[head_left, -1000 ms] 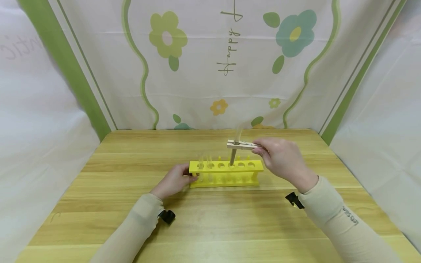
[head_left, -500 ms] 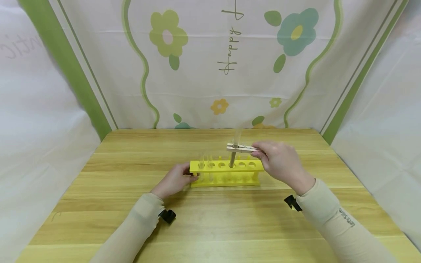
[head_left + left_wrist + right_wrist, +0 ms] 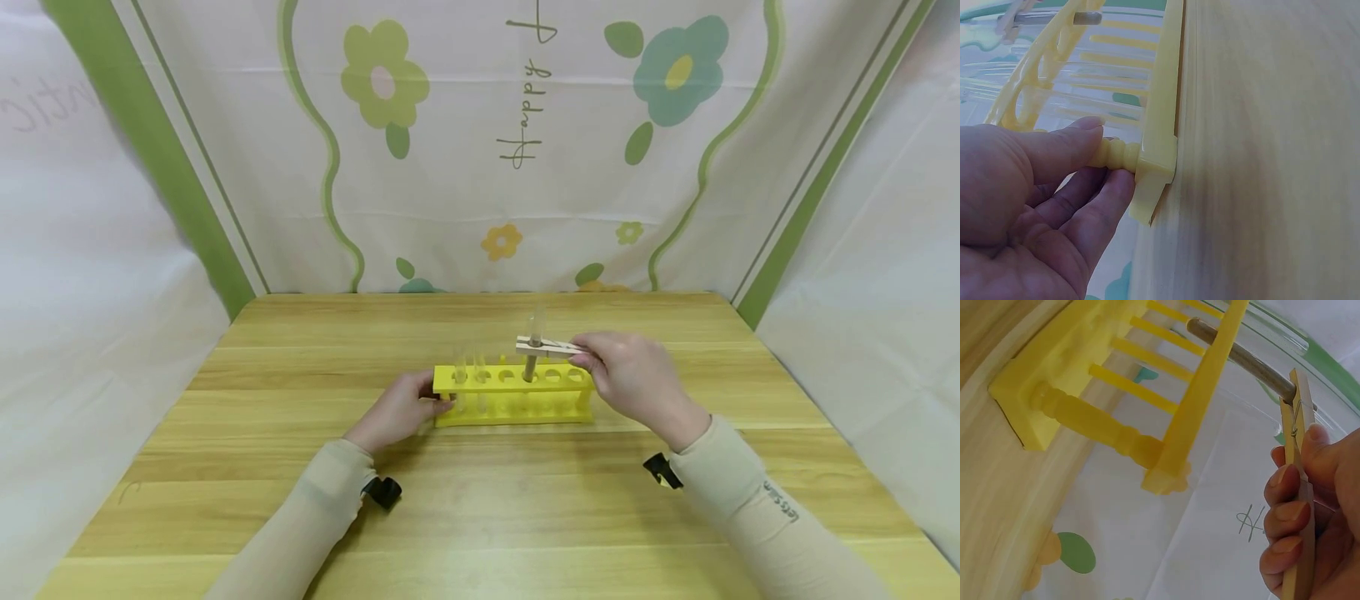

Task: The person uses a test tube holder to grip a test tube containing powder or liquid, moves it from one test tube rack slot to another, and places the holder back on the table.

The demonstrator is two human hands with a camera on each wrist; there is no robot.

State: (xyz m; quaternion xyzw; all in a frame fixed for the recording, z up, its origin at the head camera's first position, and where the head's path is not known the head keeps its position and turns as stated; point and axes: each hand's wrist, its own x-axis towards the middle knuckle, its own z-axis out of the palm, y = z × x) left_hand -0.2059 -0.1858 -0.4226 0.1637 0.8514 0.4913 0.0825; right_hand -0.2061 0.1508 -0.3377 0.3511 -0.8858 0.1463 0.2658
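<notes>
My left hand (image 3: 397, 412) pinches the left end post (image 3: 1119, 155) of a yellow test tube rack (image 3: 517, 387), thumb on one side and fingers on the other. In my right hand (image 3: 637, 379) is a wooden test tube holder (image 3: 551, 347), its handle gripped in curled fingers. The holder's far end clamps a test tube (image 3: 1244, 362) with grey-brown contents in its lower part. That tube tilts slightly, and its rounded bottom has passed through a hole in the rack's top plate. Two clear test tubes (image 3: 460, 371) stand in the leftmost holes.
The rack stands on a wood-grain table (image 3: 480, 500). Yellow pegs (image 3: 1147, 359) rise along the rack's back. Behind the table hangs a white cloth (image 3: 450, 183) with flower prints, and white cloth sides flank it. Each wrist wears a black camera mount (image 3: 382, 493).
My right hand has come down and slightly left, lowering the clamped tube so its bottom passes into the rack's hole. My left hand keeps its hold on the rack.
</notes>
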